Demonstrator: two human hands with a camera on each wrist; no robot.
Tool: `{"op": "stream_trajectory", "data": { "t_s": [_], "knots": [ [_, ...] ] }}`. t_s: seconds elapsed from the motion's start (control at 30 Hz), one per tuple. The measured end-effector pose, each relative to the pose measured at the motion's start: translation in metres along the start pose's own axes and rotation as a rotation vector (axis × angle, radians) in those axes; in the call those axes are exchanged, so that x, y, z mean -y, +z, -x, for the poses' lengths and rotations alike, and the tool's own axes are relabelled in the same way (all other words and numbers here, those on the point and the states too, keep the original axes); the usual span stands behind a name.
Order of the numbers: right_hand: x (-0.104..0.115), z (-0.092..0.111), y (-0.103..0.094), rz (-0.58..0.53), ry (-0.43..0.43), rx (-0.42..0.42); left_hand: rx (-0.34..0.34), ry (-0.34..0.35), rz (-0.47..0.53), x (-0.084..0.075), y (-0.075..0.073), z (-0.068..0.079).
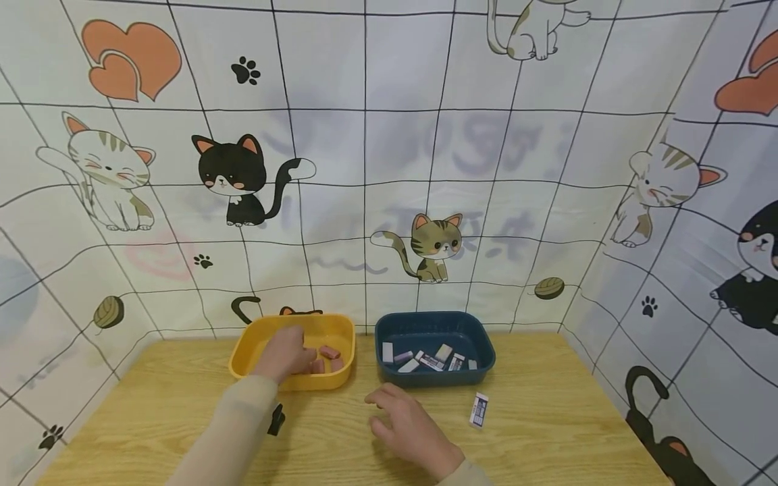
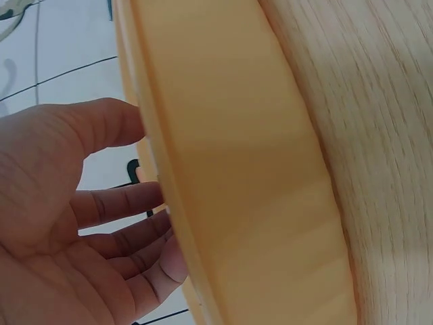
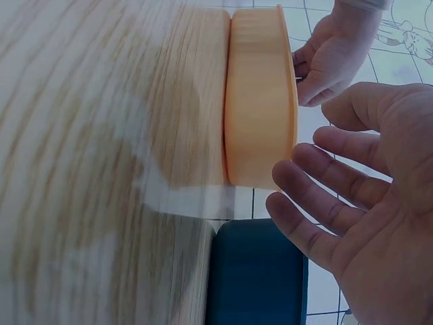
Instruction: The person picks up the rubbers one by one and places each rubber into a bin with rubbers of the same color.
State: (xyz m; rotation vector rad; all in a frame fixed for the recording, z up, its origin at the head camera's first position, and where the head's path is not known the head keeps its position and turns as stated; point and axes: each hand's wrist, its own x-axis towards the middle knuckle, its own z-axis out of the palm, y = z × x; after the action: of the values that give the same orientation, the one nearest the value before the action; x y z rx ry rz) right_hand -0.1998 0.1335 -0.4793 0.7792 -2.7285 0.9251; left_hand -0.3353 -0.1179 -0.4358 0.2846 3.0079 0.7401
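Observation:
In the head view my left hand [image 1: 286,354] reaches down into a yellow basket [image 1: 346,331] at the left. Small pink blocks [image 1: 330,352] lie in it, some right beside the fingertips. In the left wrist view the rim hides the fingertips, so I cannot tell whether they pinch a block. My right hand [image 1: 408,426] hovers over the table in front of a dark blue basket [image 1: 480,334], fingers spread and nothing held. Several erasers [image 1: 431,360], white ones and some in printed sleeves, lie inside that basket. Another sleeved eraser [image 1: 479,410] rests on the table, right of the hand.
A small black object [image 1: 276,420] lies on the wooden table [image 1: 541,418] beside the left forearm. Behind both baskets hangs a white sheet [image 1: 340,202] with cat prints, and it also closes in the left and right sides.

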Motion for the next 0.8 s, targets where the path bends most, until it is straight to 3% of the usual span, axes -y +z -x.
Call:
{"op": "stream_trajectory", "data": {
  "t_s": [0.27, 0.5, 0.73, 0.8],
  "knots": [
    [-0.001, 0.0, -0.001, -0.008, 0.009, 0.009, 0.057, -0.025, -0.053, 0.0, 0.004, -0.011],
    [-0.006, 0.001, 0.001, 0.0, 0.04, 0.022, 0.062, 0.004, -0.108, -0.001, 0.009, -0.021],
    [-0.005, 0.003, -0.001, -0.006, 0.078, 0.038, 0.14, -0.112, 0.098, 0.002, 0.019, -0.027],
    [-0.005, 0.004, -0.001, -0.011, 0.092, 0.045, 0.147, -0.116, 0.113, 0.002, 0.021, -0.029]
  ]
}}
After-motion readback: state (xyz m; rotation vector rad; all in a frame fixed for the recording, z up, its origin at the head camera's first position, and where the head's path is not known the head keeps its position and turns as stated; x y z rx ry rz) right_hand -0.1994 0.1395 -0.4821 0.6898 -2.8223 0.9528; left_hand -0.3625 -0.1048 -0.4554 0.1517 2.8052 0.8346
